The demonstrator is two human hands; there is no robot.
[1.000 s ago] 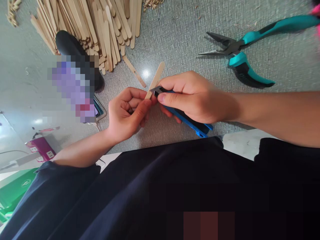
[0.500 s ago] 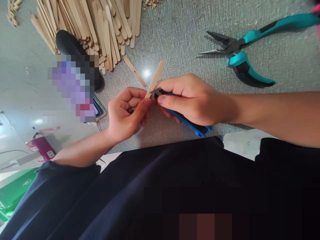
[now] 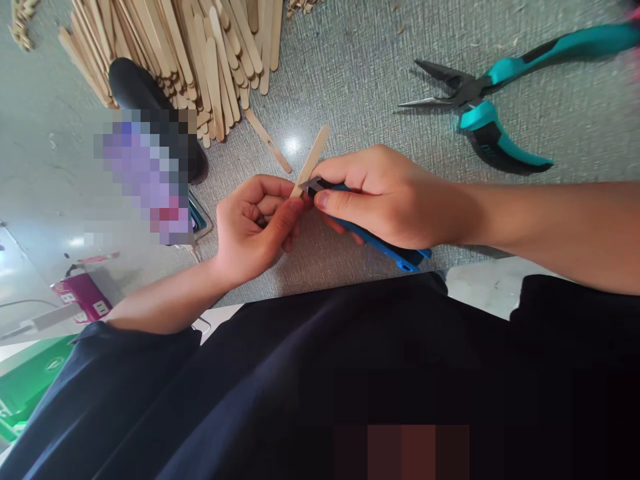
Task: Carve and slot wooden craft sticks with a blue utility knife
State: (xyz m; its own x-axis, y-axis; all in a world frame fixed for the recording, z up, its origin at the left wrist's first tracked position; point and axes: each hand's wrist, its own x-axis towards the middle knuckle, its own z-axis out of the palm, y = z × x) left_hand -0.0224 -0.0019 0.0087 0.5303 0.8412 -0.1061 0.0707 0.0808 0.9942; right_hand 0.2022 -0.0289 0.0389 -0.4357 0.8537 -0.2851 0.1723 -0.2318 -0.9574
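Observation:
Pinched between the thumb and fingers of my left hand [image 3: 265,220] is a wooden craft stick [image 3: 315,153], its free end pointing up and away. My right hand [image 3: 385,200] is wrapped round a blue utility knife [image 3: 373,240], thumb along its front end. The knife's short blade meets the stick's right edge just above my left thumb. The stick's lower end is hidden in my left fingers. Beyond my hands a thin stick with a slit [image 3: 269,141] lies on the table.
A big pile of craft sticks [image 3: 220,67] lies at the back left, beside a black rounded object [image 3: 150,93] and a blurred-out phone. Teal-handled long-nose pliers [image 3: 470,93] lie splayed at the right. Wood shavings [image 3: 303,5] are at the far edge, and a purple box [image 3: 83,297] sits at left.
The knife's rear end has shifted slightly right, and the blade has drawn back a little toward the stick's right edge. My left hand keeps its hold in nearly the same place.

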